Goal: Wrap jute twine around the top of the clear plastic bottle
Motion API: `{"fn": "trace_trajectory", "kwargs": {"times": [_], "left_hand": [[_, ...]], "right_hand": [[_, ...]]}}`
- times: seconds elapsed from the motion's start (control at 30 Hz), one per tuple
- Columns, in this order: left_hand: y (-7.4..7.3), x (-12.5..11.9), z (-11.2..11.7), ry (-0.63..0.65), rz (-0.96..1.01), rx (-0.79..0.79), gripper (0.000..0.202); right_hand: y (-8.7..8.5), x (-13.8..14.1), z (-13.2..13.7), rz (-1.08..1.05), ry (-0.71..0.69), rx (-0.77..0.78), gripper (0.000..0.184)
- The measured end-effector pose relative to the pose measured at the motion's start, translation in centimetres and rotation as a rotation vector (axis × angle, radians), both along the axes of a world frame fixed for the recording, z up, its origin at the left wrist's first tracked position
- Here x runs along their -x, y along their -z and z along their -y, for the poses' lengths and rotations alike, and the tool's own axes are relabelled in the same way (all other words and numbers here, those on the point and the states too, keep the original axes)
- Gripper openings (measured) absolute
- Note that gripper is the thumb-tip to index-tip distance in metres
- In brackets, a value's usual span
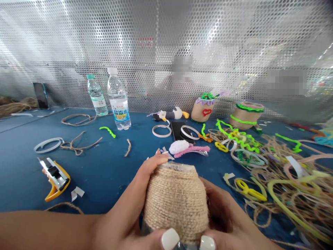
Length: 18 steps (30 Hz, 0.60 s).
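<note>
A clear jar wrapped in jute twine [177, 201] is gripped between both my hands at the bottom middle. My left hand [140, 194] curves round its left side, fingers reaching up to the rim and thumb low on the front. Round the right side wraps my right hand [229, 211], its thumb also low on the front and its other fingers partly hidden behind the jar. Bare clear plastic shows at the jar's rim and below the twine. Just beyond the rim lie a white fluffy piece [179, 147] and a pink pipe cleaner [191, 150].
A yellow utility knife [55, 177] lies at left, blade end away from me. Two water bottles [119, 104] stand near the perforated metal wall [145, 45]. Two decorated twine-wrapped pots [246, 118] stand at the back right. Tangled twine and pipe cleaners [293, 194] cover the right side.
</note>
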State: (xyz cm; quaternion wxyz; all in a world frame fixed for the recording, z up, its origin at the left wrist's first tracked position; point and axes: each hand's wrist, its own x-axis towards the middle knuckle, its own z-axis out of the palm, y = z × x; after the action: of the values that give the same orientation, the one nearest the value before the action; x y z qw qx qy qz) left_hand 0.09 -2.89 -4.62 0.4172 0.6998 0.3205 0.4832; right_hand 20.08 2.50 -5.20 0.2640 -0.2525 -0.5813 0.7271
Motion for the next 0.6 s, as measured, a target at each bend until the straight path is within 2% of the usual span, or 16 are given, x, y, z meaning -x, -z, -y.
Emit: {"fn": "trace_trajectory", "kwargs": {"times": [0.1, 0.17, 0.23, 0.37, 0.43, 0.5, 0.6], "left_hand": [[0.6, 0.1, 0.1, -0.132, -0.052, -0.144, 0.075], [0.6, 0.1, 0.2, -0.154, -0.089, -0.205, 0.072], [0.3, 0.0, 0.4, -0.159, -0.098, -0.239, 0.067], [-0.3, -0.6, 0.7, -0.209, -0.075, -0.314, 0.046], [-0.3, -0.6, 0.6, -0.191, -0.083, -0.344, 0.040], [-0.2, -0.5, 0.4, -0.172, -0.070, -0.339, 0.043], [0.1, -0.4, 0.3, -0.123, -0.050, -0.282, 0.058]], "right_hand": [[-0.8, 0.1, -0.1, 0.006, -0.042, -0.015, 0.064], [-0.7, 0.1, 0.0, 0.007, -0.061, -0.034, 0.068], [-0.1, 0.1, 0.0, -0.008, -0.068, -0.045, 0.073], [1.8, -0.1, 0.3, -0.076, -0.003, -0.015, 0.089], [2.3, -0.1, 0.3, -0.097, 0.012, -0.006, 0.096], [2.0, -0.1, 0.2, -0.079, -0.018, -0.009, 0.096], [0.5, -0.2, 0.2, -0.003, -0.085, -0.015, 0.089]]}}
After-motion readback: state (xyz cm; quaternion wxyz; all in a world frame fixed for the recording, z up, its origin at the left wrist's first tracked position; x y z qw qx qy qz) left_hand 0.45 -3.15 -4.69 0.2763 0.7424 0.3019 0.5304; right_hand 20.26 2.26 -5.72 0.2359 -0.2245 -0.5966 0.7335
